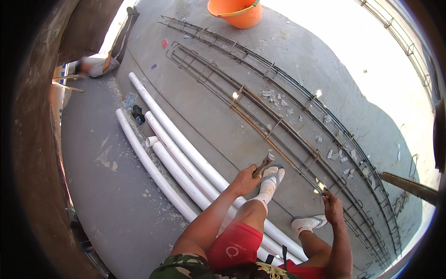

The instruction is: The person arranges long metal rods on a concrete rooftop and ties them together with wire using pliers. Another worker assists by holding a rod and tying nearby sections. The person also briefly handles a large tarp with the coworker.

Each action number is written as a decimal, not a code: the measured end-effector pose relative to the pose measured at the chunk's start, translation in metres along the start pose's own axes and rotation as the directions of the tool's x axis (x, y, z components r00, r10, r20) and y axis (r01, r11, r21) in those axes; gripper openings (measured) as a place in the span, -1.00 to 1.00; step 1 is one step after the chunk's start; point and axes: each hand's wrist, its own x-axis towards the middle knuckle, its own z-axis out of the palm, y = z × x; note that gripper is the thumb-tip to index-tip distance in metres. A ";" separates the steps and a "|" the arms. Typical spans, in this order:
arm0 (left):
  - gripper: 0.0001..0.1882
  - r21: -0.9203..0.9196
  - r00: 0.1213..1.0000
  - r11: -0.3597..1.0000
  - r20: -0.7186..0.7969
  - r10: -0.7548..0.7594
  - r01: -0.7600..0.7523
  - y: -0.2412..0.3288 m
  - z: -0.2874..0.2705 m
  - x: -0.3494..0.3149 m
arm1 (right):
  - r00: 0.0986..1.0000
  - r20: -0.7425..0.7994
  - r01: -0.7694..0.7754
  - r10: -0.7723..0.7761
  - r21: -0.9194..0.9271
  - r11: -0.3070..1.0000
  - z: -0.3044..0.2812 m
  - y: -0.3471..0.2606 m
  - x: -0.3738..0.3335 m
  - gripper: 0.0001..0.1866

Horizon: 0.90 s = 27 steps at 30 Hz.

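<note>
My left hand (245, 180) is closed around a hammer (264, 166), held over the floor just above my left foot. Only the hammer's blunt metal end shows clearly; the rest is hidden in the fist. On the right, my right hand (332, 207) is closed at the near edge of a long rebar cage (278, 124), its fingers on a bar or stirrup there. Whether it also holds a small piece is too fine to make out. Parts of this cage are rusty brown, and bent stirrups cross its long bars.
White plastic pipes (179, 146) lie left of and under my legs. Beyond the nearer cage runs a second rebar cage (297, 95), with broken rubble (274, 97) between them. An orange bucket (241, 14) stands far off. A wooden plank (409, 187) juts in at right. Another person (100, 67) is far left.
</note>
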 end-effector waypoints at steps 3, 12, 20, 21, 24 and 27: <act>-0.68 0.047 0.988 0.986 -0.017 -0.157 0.157 -0.017 -0.028 -0.056 | 0.998 0.002 0.069 -0.069 -0.076 0.995 0.007 0.017 -0.068 -0.84; -0.68 0.065 0.859 0.866 0.109 -0.500 0.496 -0.145 -0.051 -0.223 | 0.857 -0.172 -0.512 0.485 -0.184 0.839 -0.095 0.025 -0.274 -0.76; -0.61 -0.091 0.779 0.787 0.251 -0.575 0.610 -0.172 -0.097 -0.263 | 0.773 -0.226 -0.632 0.593 -0.197 0.749 -0.056 -0.045 -0.316 -0.67; -0.64 -0.127 0.772 0.769 0.229 -0.592 0.627 -0.170 -0.105 -0.264 | 0.856 -0.151 -0.517 0.495 -0.260 0.815 -0.046 -0.034 -0.316 -0.67; -0.72 -0.216 0.764 0.734 0.149 -0.627 0.644 -0.164 -0.146 -0.254 | 0.917 0.074 -0.329 0.392 -0.416 0.848 -0.014 -0.058 -0.293 -0.65; -0.79 -0.273 0.763 0.723 0.072 -0.642 0.634 -0.155 -0.199 -0.235 | 0.838 -0.023 -0.529 0.545 -0.273 0.803 0.021 -0.132 -0.253 -0.63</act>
